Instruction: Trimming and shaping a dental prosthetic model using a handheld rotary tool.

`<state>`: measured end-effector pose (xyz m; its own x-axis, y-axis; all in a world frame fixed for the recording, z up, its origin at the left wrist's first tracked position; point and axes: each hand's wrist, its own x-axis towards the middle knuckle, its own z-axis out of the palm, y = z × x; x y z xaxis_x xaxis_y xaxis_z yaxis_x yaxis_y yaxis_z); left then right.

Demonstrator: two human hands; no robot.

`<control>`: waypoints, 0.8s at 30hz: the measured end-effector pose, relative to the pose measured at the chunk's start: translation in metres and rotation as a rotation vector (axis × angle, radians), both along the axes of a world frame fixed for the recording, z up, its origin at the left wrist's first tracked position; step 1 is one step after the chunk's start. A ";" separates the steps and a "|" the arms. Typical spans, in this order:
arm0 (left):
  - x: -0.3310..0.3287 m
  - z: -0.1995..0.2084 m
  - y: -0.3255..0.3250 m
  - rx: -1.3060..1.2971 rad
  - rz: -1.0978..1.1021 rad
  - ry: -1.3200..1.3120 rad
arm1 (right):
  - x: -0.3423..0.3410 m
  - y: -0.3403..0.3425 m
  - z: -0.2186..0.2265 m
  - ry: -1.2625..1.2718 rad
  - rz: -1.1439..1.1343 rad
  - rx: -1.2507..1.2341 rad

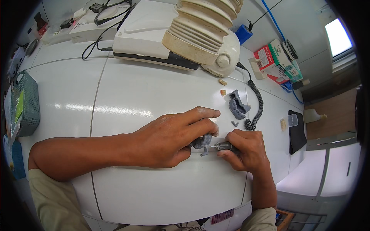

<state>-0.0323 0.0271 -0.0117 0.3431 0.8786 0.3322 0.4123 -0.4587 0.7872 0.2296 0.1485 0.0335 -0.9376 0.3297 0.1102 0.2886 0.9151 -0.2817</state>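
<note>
My left hand [175, 136] is closed around a grey dental model [201, 141], and its palm hides most of it. In my right hand [244, 150] is a dark rotary handpiece [224, 146], held like a pen. Its thin metal bit points left and reaches the model's edge; whether it touches cannot be made out. A small grey peg-like piece [204, 151] shows just below the bit. Beyond my right hand lies another grey dental model [237, 104], curved like a jaw, with a small grey V-shaped piece [234, 123] beside it.
A coiled black cord [258, 100] runs along the right. At the back stand a white machine [144, 29] and a ribbed beige hose [202, 29]. Two small tooth-coloured pieces [223, 87] lie before them. A green basket [30, 104] is far left; boxes [275, 61] stand back right.
</note>
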 end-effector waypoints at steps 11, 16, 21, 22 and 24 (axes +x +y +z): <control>0.000 0.000 -0.001 0.005 0.008 0.010 | 0.001 0.000 0.000 0.007 -0.010 -0.014; -0.001 0.003 -0.001 -0.038 0.001 0.013 | 0.001 0.001 -0.001 0.013 -0.006 -0.012; -0.002 0.001 0.000 -0.016 0.007 0.011 | 0.000 0.000 0.001 -0.008 -0.006 0.007; -0.003 0.004 0.000 -0.072 0.020 -0.012 | 0.000 0.000 0.001 -0.028 0.004 0.030; -0.003 0.005 0.001 -0.128 0.032 -0.035 | 0.000 -0.003 0.001 -0.027 -0.002 0.041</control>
